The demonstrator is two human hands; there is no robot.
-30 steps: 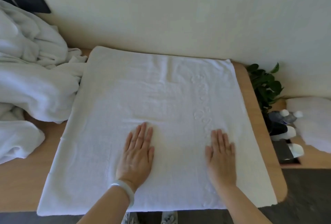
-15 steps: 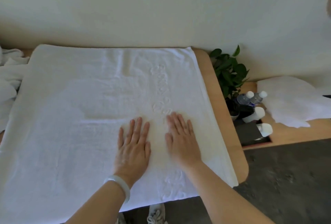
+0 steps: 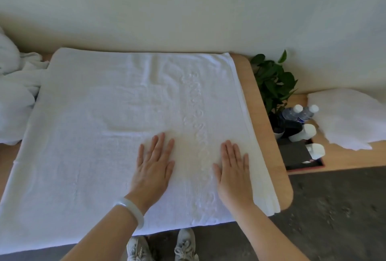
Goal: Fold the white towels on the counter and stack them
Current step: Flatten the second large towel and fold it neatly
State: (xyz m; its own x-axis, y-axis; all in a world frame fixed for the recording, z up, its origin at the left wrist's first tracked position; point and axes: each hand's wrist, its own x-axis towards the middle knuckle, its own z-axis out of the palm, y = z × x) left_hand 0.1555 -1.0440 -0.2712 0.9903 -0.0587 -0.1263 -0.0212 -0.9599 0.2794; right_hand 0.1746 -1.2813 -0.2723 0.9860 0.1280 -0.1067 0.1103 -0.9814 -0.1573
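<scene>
Towel [image 3: 94, 135] is lying spread across the counter [image 3: 263, 135]; left hand [image 3: 153, 169] and right hand [image 3: 234, 173] are pressing flat-fingered at its 4 o'clock, gripping nothing.

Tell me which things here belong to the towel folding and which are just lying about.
Job: spread towel, rumpled towel heap at left, counter, left hand, right hand.
Lying about: potted plant, water bottles, black tray, white cloth on side table.
</scene>
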